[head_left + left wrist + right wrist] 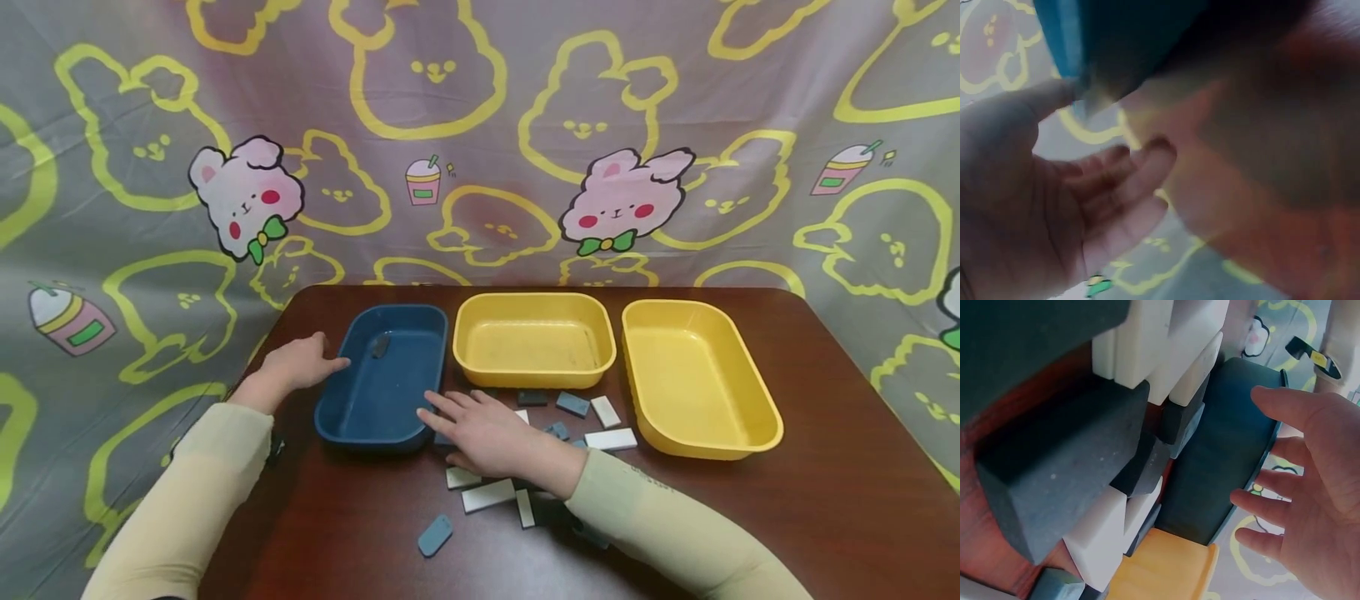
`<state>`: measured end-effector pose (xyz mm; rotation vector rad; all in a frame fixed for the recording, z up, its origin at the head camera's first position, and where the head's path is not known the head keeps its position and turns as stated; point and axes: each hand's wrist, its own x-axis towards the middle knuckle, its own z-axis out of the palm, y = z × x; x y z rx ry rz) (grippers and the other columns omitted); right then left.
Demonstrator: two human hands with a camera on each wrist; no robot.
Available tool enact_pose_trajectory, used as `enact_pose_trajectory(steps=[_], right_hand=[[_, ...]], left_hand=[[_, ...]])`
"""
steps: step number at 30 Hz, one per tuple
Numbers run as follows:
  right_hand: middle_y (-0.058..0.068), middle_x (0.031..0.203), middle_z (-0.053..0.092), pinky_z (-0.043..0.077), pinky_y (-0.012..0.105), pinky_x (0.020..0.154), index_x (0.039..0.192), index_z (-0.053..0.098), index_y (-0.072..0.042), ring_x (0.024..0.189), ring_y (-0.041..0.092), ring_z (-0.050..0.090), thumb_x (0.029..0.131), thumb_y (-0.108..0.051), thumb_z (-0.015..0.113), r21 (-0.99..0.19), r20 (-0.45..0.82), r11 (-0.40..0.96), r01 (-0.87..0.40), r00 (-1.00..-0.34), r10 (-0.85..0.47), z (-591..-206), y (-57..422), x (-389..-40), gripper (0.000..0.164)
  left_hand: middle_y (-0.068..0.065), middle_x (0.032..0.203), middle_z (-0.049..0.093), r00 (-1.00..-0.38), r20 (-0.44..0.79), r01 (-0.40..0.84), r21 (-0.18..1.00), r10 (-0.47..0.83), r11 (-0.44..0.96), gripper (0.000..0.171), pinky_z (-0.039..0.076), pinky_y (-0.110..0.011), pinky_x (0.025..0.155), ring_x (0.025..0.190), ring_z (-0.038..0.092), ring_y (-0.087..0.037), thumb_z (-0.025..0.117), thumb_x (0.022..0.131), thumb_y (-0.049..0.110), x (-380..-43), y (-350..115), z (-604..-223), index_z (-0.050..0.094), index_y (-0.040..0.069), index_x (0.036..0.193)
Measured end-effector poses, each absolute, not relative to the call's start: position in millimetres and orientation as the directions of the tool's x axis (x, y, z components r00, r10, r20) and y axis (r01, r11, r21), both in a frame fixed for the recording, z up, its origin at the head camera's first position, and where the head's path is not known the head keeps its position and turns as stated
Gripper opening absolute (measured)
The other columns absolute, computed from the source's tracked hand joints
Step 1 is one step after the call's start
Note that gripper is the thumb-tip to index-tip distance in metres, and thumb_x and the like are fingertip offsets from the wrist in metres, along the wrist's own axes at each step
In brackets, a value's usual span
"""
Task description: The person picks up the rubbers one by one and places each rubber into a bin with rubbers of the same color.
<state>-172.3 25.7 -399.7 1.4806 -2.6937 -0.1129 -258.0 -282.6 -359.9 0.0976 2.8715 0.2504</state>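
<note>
A blue plastic tray (390, 400) stands at the left of the table with one small dark piece (380, 346) inside. My left hand (300, 363) is at its left rim; in the left wrist view the thumb meets the tray wall (1122, 37) while the other fingers stay loose, apart from it. My right hand (487, 435) is over a pile of small blocks beside the tray's right side, fingers extended and palm bare in the right wrist view. Among the blocks are a white block (487, 496), a dark grey block (1066, 462) and a blue-grey rounded piece (435, 535).
A yellow tray (535, 375) stands at the back middle, and another yellow tray (701, 383) at the right. More white and blue-grey blocks (611, 439) lie in front of them on the brown table (337, 533). A patterned cloth (480, 167) hangs behind the table.
</note>
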Motion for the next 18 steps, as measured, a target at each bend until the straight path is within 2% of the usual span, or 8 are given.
enact_pose_trajectory(steps=[4,6,8,13,18], right_hand=[[0.01,0.157,0.027,0.037,0.041,0.104,0.153,0.032,-0.016,0.135,0.023,0.039,0.094,-0.044,0.062,0.091,0.028,0.536,-0.84,-0.535,-0.844,-400.8,25.8,-172.0,0.072],[0.01,0.157,0.026,0.037,0.041,0.104,0.153,0.031,-0.016,0.135,0.023,0.039,0.093,-0.044,0.062,0.083,0.029,0.534,-0.841,-0.534,-0.845,-401.9,25.1,-171.9,0.073],[0.01,0.157,0.026,0.037,0.041,0.104,0.153,0.031,-0.016,0.135,0.023,0.039,0.093,-0.044,0.062,0.081,0.031,0.533,-0.842,-0.532,-0.846,-402.7,24.3,-171.9,0.073],[0.009,0.157,0.026,0.038,0.041,0.104,0.153,0.031,-0.016,0.135,0.023,0.039,0.094,-0.044,0.062,0.048,0.047,0.532,-0.845,-0.53,-0.847,-403.3,25.5,-175.2,0.072],[0.01,0.155,0.032,0.037,0.04,0.105,0.151,0.035,-0.012,0.135,0.024,0.04,0.094,-0.036,0.063,-0.038,0.112,0.577,-0.816,-0.577,-0.809,-397.1,35.1,-185.8,0.068]], left_hand=[[-0.024,0.103,0.062,-0.949,-0.292,0.038,0.258,0.115,0.965,0.06,0.051,-0.046,0.071,0.083,0.062,-0.031,0.055,0.097,0.039,-257.7,-285.0,-379.0,0.048,-0.014,0.125],[-0.02,0.097,0.064,-0.95,-0.292,0.026,0.278,0.11,0.96,0.054,0.051,-0.046,0.071,0.081,0.062,-0.029,0.053,0.099,0.035,-256.6,-284.7,-386.1,0.05,-0.013,0.124],[-0.022,0.101,0.064,-0.952,-0.287,0.019,0.283,0.104,0.959,0.051,0.051,-0.049,0.076,0.085,0.063,-0.03,0.051,0.1,0.03,-256.1,-283.8,-391.4,0.05,-0.014,0.125],[-0.027,0.107,0.061,-0.96,-0.265,0.003,0.31,0.089,0.951,0.046,0.052,-0.05,0.078,0.089,0.064,-0.033,0.046,0.102,0.023,-257.6,-280.9,-397.1,0.046,-0.016,0.127],[-0.032,0.118,0.056,-0.969,-0.239,-0.009,0.284,0.062,0.959,0.047,0.05,-0.052,0.08,0.098,0.062,-0.039,0.045,0.102,0.022,-260.4,-276.8,-401.6,0.044,-0.016,0.13]])
